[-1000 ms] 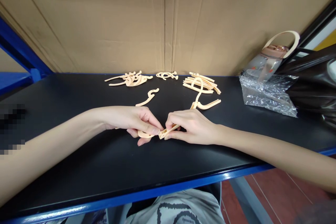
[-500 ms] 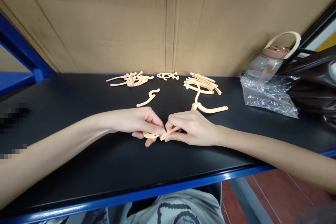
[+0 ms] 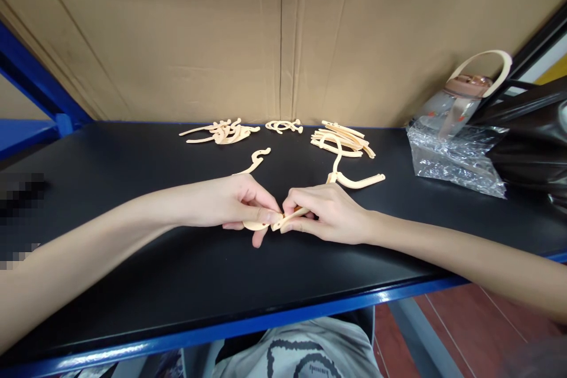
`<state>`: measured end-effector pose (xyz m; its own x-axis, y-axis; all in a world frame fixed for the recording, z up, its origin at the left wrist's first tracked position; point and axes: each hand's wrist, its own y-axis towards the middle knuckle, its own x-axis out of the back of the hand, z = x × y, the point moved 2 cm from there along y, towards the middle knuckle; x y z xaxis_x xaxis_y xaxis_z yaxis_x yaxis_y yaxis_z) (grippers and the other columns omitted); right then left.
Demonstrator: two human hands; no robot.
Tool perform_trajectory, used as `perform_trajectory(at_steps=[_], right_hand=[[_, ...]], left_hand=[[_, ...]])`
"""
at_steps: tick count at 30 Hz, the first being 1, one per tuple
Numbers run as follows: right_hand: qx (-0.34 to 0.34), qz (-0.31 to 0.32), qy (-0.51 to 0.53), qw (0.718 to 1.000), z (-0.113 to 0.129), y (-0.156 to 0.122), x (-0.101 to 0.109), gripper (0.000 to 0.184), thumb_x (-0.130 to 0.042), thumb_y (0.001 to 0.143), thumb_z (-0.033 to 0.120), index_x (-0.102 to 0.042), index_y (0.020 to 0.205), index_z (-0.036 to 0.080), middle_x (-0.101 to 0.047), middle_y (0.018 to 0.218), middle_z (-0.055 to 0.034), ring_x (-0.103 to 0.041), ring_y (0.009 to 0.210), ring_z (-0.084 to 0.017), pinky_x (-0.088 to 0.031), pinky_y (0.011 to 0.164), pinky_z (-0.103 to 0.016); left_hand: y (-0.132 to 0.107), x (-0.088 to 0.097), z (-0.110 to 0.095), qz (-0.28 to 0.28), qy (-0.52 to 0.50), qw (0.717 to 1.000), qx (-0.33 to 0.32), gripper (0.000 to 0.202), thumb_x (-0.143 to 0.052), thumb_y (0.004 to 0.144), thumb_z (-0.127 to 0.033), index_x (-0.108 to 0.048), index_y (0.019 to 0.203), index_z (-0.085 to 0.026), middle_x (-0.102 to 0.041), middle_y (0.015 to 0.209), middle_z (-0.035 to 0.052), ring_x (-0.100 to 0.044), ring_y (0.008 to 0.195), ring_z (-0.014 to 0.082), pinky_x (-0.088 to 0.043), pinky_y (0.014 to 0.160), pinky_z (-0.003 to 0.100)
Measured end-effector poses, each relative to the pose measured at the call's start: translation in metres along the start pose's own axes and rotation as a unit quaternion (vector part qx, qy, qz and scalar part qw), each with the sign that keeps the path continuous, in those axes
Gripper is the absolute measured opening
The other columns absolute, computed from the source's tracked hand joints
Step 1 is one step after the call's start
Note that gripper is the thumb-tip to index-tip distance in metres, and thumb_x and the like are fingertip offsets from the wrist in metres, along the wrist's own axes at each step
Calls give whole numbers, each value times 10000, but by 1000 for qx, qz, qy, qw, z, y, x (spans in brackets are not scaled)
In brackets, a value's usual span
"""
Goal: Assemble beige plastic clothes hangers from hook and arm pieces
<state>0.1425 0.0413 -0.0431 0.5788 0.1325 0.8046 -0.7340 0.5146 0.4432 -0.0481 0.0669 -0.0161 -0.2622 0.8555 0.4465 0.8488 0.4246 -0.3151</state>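
Observation:
My left hand (image 3: 237, 204) pinches a short curved peach plastic piece (image 3: 256, 225) just above the black tabletop (image 3: 133, 201). My right hand (image 3: 325, 212) pinches the near arm of a peach plastic hanger (image 3: 354, 181), whose hook rises behind my fingers and whose far arm lies on the table. The two pinched ends meet between my fingertips. A single loose hook piece (image 3: 256, 160) lies just behind my left hand.
Piles of peach parts lie along the back: curved pieces (image 3: 221, 133), small hooks (image 3: 283, 126), straight arms (image 3: 343, 140). A clear plastic bag (image 3: 452, 156), a handled bottle (image 3: 460, 97) and a black bag (image 3: 531, 147) stand at right. A cardboard wall (image 3: 279, 35) closes the back.
Both hands stayed pinched together at the table's middle. The hanger's far arm swung outward to the right and lies flatter on the table.

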Motion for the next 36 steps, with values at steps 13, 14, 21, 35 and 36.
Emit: perform_trajectory(at_steps=[13, 14, 21, 35, 36], right_hand=[[-31, 4, 18, 999, -3, 0, -1, 182, -557, 920, 348, -530, 842, 186, -643, 754, 28, -541, 591, -67, -325, 544, -172], [-33, 3, 22, 999, -3, 0, -1, 184, -556, 920, 352, -529, 842, 188, -645, 760, 26, -543, 592, -69, -328, 547, -174], [-58, -7, 32, 998, -6, 0, 0, 185, -560, 914, 354, -527, 830, 192, -621, 762, 37, -504, 566, -61, -327, 546, -177], [-161, 21, 96, 982, -9, 5, 1, 157, -582, 893, 321, -538, 823, 188, -646, 759, 33, -588, 671, -97, -392, 618, -199], [-165, 24, 106, 980, -8, 5, 1, 161, -582, 892, 326, -538, 825, 188, -652, 769, 29, -597, 687, -103, -399, 624, -204]], left_hand=[[-8, -9, -18, -120, 258, 959, -7, 346, -414, 951, -350, -606, 708, -195, -605, 610, -50, -469, 496, 68, -290, 502, 199], [-8, -11, -20, -136, 283, 949, -12, 341, -413, 949, -328, -583, 685, -194, -590, 595, -51, -473, 497, 71, -290, 511, 202], [-8, -15, -21, -168, 362, 917, -8, 326, -493, 903, -444, -519, 680, -207, -422, 508, -60, -377, 463, 93, -239, 499, 226], [-2, -11, -8, -170, 360, 917, -33, 291, -430, 936, -391, -513, 738, -194, -429, 558, -61, -391, 502, 90, -266, 558, 218], [-2, -12, -9, -170, 364, 915, -37, 279, -434, 930, -367, -496, 720, -193, -415, 551, -63, -384, 494, 88, -265, 554, 218]])
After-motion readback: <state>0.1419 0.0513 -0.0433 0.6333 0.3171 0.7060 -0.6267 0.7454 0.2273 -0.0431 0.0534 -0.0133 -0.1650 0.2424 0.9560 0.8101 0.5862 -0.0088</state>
